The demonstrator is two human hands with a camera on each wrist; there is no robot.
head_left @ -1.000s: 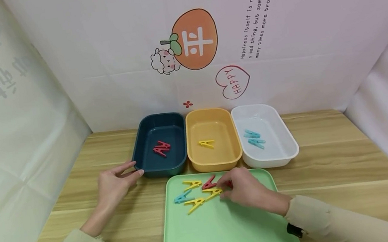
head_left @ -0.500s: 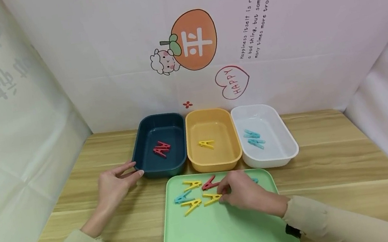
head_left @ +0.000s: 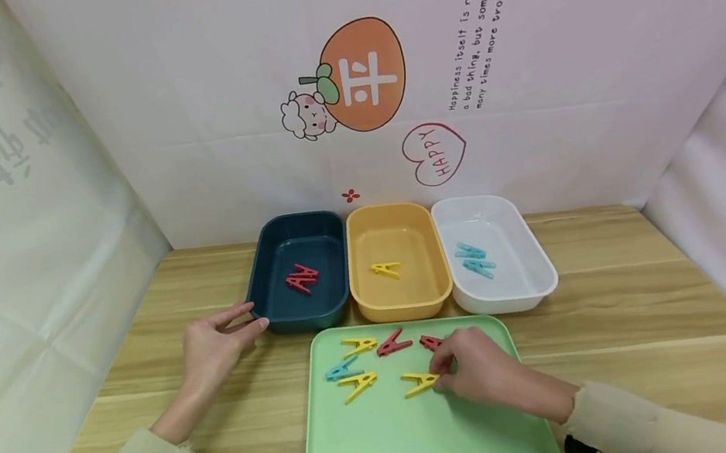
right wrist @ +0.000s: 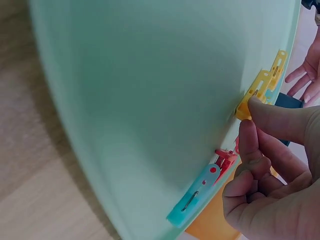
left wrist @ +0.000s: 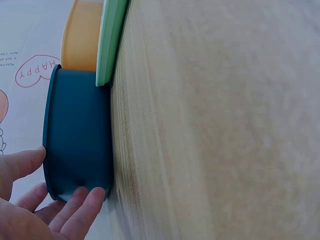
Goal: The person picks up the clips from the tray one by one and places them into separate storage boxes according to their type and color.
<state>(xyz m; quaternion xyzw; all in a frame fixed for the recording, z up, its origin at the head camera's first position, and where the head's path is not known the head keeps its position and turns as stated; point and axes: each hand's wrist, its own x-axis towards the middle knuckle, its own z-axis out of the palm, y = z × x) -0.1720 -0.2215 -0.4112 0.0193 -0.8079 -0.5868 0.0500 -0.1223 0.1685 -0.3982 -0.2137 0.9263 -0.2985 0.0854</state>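
Right hand (head_left: 474, 368) is pinching yellow clip (right wrist: 258, 86), likely light, sensibly by narrow end; left hand (head_left: 214, 348), unclenched, touching navy box (left wrist: 77, 125).

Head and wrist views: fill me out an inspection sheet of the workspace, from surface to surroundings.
Surface: wood-grain table bearing a green tray.
Job items: on or just over the tray, three yellow clips, two red clips and two blue clips, one blue visible only in the right wrist view. The dark blue box holds two red clips, the yellow box one yellow clip, the white box two blue clips.
Clutter: nothing seen.
Hands: right hand pinches a yellow clip; left hand touches the dark blue box's near left corner.
Cables: nothing seen.
Surroundings: printed sheet behind the boxes.
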